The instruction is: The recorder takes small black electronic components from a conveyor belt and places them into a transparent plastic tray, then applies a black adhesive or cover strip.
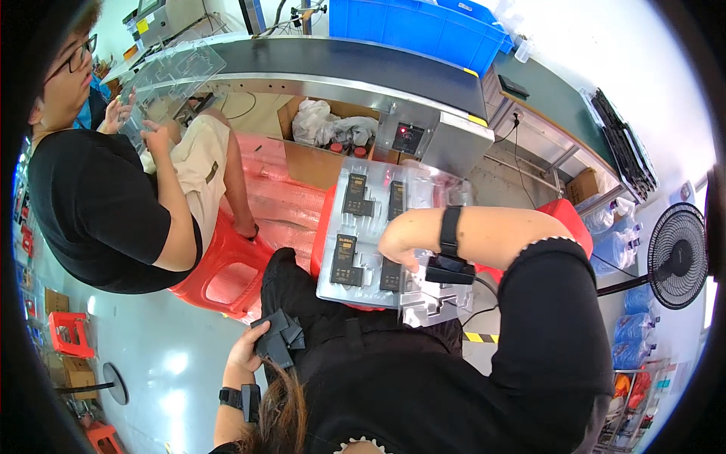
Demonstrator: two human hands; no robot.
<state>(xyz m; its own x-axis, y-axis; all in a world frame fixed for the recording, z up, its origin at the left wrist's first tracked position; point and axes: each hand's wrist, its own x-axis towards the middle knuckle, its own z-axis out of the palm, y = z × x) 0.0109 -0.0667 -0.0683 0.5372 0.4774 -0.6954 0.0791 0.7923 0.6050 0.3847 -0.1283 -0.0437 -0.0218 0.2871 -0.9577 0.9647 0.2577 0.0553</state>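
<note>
Fingers wrapped round a fanned stack of flat black batteries point(280, 337), my left hand point(246, 346) is held beside my left thigh. On my lap side rests a clear plastic tray point(327, 284) with moulded pockets. Several black L-shaped batteries lie in its left part, such as one upper left battery point(355, 194) and one lower left battery point(345, 259). My right hand point(399, 240) is bent down over the tray's middle, beside the lower right battery point(390, 275). Its fingers are mostly hidden under the hand, so its grip does not show.
A seated co-worker point(113, 204) at the left handles another clear tray point(178, 72). Ahead runs a dark conveyor belt point(340, 64) with a blue bin point(416, 30) behind it. Red stools point(219, 265), a cardboard box point(310, 163) and a black fan point(678, 256) stand around.
</note>
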